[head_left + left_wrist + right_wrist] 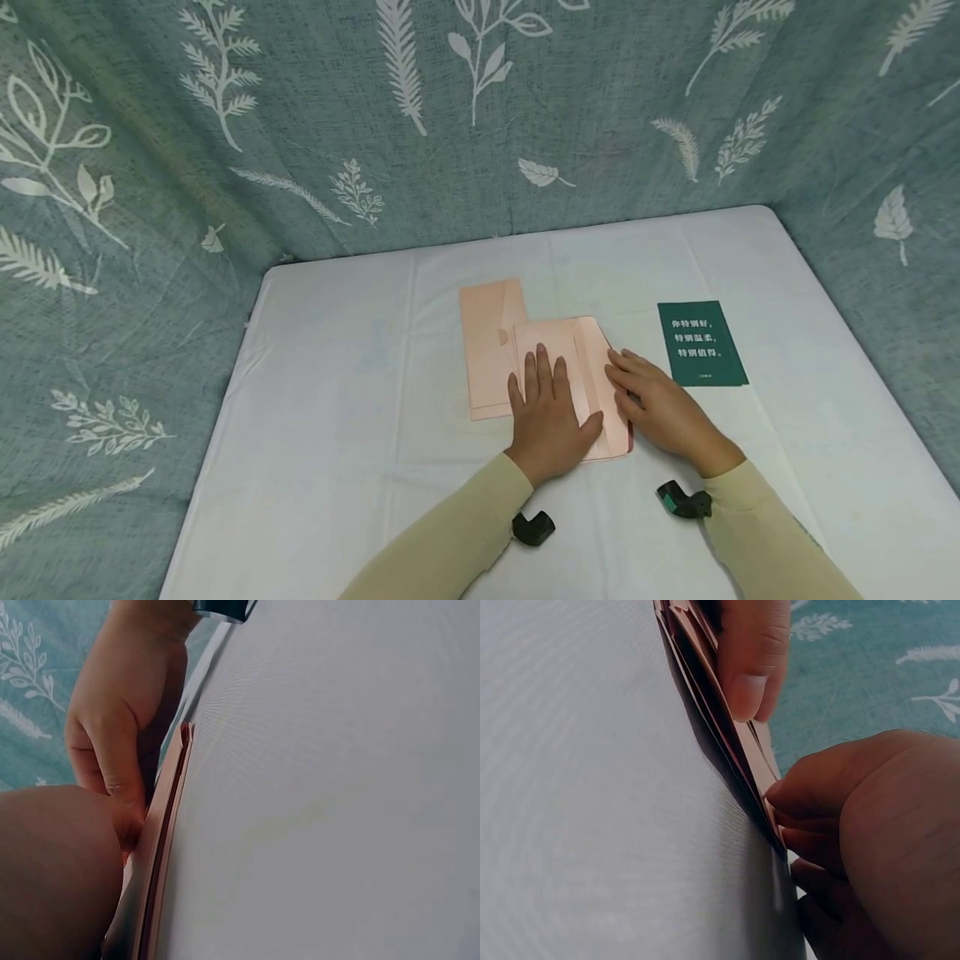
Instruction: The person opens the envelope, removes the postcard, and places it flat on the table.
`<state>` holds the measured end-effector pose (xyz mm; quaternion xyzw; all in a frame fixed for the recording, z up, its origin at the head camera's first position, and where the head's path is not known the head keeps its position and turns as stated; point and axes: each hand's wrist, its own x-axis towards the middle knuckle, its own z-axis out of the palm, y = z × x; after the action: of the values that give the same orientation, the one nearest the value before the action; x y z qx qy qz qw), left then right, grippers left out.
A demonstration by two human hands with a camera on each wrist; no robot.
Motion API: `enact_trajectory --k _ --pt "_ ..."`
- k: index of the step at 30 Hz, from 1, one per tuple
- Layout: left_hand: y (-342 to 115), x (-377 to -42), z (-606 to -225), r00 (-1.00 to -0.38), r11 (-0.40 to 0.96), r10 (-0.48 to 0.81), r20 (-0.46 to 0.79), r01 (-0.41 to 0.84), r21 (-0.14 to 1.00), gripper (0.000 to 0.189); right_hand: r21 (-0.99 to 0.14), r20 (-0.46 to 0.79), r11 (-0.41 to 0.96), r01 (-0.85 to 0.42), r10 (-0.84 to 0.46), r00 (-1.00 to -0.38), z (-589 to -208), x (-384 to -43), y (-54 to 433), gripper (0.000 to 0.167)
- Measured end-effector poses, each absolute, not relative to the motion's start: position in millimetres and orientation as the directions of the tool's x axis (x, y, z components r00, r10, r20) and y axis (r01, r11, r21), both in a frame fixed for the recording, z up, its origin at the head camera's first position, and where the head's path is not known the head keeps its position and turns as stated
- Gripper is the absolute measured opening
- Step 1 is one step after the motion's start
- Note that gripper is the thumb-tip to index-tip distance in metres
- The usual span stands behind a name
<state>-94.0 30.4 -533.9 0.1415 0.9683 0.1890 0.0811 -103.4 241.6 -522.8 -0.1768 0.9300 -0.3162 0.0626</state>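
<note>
Left hand (551, 423) with fingers spread flat on pink envelope (581, 375), right hand (663, 408) touching its right edge, grip unclear, another envelope (486, 354) overlapped at left, green card (701, 367) farther right on white tabletop (322, 417)

This looks like a small curtained-off booth: teal fabric (300, 100), printed with white leaves and sprigs, hangs behind and along both sides of a table (322, 375). The table's white covering shows straight fold creases. Whether the booth stands in a home, an office or a studio cannot be told.
</note>
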Motion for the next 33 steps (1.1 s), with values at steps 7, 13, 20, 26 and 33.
enact_trajectory --k 7,13,20,26,33 --pt "29.5 -95.1 -533.2 -0.942 0.877 0.327 -0.075 0.272 0.396 0.090 -0.613 -0.003 0.734 -0.292 -0.372 -0.928 -521.6 -103.0 241.9 0.048" --pt "29.3 -95.6 -530.3 -0.946 0.849 0.322 -0.046 0.266 0.456 0.086 -0.618 0.000 0.729 -0.293 -0.373 -0.928 -522.6 -103.4 242.6 0.048" --pt "27.5 -96.6 -531.2 -0.948 0.803 0.319 0.006 0.274 0.529 0.078 -0.626 -0.006 0.727 -0.281 -0.365 -0.931 -522.9 -103.0 242.8 0.048" --pt "24.2 -96.8 -529.2 -0.933 0.739 0.357 0.039 0.308 0.599 0.055 -0.633 -0.015 0.725 -0.270 -0.361 -0.933 -522.7 -103.1 242.8 0.048" --pt "23.2 -97.8 -529.8 -0.921 0.734 0.387 0.042 0.335 0.591 0.035 -0.628 -0.002 0.728 -0.275 -0.355 -0.935 -523.5 -103.4 242.7 0.048"
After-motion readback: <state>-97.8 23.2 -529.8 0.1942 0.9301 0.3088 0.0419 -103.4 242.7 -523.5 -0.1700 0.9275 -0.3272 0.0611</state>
